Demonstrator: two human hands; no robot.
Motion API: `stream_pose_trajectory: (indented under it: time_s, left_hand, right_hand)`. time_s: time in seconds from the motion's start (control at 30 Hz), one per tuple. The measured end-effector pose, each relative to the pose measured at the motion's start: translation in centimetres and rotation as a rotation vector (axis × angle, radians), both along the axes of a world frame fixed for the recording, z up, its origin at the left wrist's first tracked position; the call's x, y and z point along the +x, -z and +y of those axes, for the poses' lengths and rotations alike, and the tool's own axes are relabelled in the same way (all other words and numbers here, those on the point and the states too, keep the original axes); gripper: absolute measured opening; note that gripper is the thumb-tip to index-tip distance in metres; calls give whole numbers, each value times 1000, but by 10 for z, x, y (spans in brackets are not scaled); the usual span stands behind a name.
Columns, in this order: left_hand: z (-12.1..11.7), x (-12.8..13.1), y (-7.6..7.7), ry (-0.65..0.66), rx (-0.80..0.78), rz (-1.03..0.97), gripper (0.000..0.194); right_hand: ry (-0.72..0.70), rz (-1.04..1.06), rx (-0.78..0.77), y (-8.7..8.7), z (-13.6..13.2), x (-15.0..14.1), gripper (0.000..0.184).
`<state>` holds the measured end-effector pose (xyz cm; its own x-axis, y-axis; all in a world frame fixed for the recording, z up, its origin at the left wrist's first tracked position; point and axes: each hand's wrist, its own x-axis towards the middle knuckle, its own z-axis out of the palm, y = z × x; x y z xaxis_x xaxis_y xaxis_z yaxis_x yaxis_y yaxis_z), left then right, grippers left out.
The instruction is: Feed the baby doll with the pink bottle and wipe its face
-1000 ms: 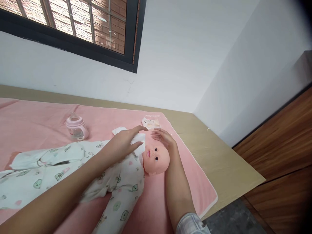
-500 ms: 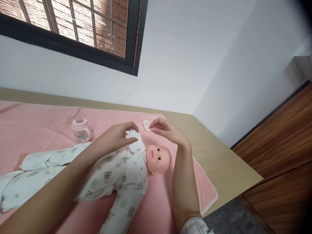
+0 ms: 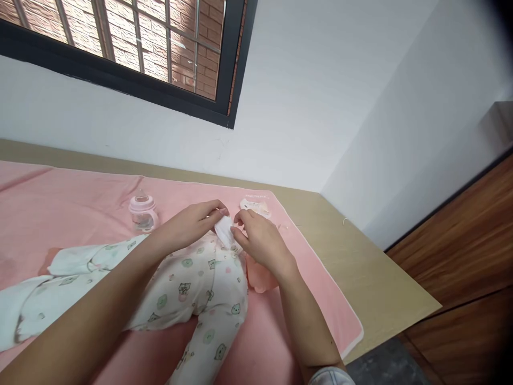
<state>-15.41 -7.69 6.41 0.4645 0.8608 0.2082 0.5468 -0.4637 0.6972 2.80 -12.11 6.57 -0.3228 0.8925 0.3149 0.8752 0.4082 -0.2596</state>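
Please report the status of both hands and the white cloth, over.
Left hand pinching cloth; right hand at cloth, grip unclear. Cloth at doll's upper chest. Right hand hides doll's face. Bottle off to side.

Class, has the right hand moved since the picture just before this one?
Yes. Judged against the window frame, the right hand has shifted left and nearer the wearer, from the packet to the white cloth.

Left hand (image 3: 190, 227) and right hand (image 3: 264, 243) both bare — pale blue-and-white sleeve (image 3: 331, 376) at right arm.
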Motion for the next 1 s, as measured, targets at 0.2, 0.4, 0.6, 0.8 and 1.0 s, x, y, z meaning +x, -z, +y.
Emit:
stream_pose_trajectory:
  time_s: [0.2,0.4,0.6,0.8,1.0]
  left_hand:
    - [7,-3,9,21,-46,27,32]
    - [8,-6,9,37,7,157,34]
    - [7,-23,3,-39,25,156,51]
    - [15,-70,-13,-280,25,120,53]
    - [37,-122,-11,-438,-23,-13,44]
  right_hand:
    - [6,-68,59,13,1,-16,32]
    - [54,40,48,18,6,-18,21]
    - [70,320,-15,13,25,13,13]
    - [187,418,-92,25,90,78,10]
    - [229,852,-226,35,138,114,10]
